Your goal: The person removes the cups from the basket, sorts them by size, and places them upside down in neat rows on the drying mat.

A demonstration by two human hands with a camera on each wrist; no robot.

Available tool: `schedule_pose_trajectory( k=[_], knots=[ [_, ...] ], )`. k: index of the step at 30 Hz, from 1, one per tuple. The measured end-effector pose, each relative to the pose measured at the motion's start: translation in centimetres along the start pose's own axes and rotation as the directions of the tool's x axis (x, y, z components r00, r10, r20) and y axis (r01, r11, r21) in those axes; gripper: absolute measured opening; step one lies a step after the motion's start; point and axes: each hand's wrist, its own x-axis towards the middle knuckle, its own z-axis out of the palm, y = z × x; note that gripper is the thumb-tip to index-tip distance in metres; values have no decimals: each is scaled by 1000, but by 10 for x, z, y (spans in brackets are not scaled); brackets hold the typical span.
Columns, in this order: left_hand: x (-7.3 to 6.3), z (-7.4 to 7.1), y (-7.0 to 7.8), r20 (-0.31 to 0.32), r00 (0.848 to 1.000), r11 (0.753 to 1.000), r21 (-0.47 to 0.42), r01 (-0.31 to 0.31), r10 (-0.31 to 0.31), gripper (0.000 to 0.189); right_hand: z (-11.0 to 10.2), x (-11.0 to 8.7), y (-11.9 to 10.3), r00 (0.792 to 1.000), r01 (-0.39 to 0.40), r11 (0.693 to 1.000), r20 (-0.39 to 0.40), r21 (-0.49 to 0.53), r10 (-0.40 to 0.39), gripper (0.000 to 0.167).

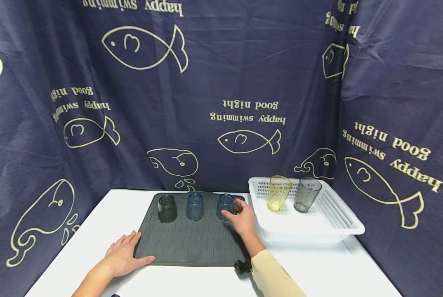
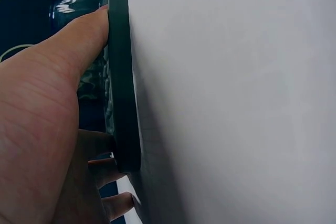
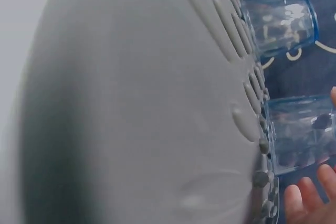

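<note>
Blue glass (image 1: pixel 225 205) stands on the dark mat (image 1: pixel 188 245), between the thumb and fingers of the right hand (image 1: pixel 244 219). It seems to be mouth down, because its narrower end is upward. The right hand is spread around it, thumb at the near side and fingers at the far right side; whether they press the glass, I cannot tell.

The left hand (image 1: pixel 121 256) lies spread at the near left corner of the mat, and this can help to hold it steady on the counter (image 1: pixel 106 218). For good work at this step, I judge, the thumb and fingers should act evenly from both sides, low on the wall, and the glass should stay vertical – a one-sided push may tip it. The second blue glass (image 1: pixel 194 207) is to the left of the right hand, and the dark glass (image 1: pixel 167 209) farther left; both are apart from it, so sideways movement should be small. To the right of this hand is the white basket (image 1: pixel 299 233) with a yellow glass (image 1: pixel 279 192) and a grey glass (image 1: pixel 308 196) – the forearm should pass clear of its rim.
</note>
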Motion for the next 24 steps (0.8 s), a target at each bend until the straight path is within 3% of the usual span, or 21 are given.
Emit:
schedule_pose_trajectory(
  k=[13, 17, 24],
  knots=[
    [3, 6, -9, -13, 1000, 1000, -23, -9, 9, 116, -17, -41, -8, 992, -102, 978, 85, 179, 88, 68],
    [4, 4, -7, 16, 1000, 1000, -21, 6, -6, 114, -28, -56, -11, 988, -123, 963, 124, 240, 95, 66],
    [2, 0, -2, 6, 1000, 1000, 11, 6, -6, 110, -51, -76, -20, 982, -115, 951, 177, 286, 65, 67]
  ],
)
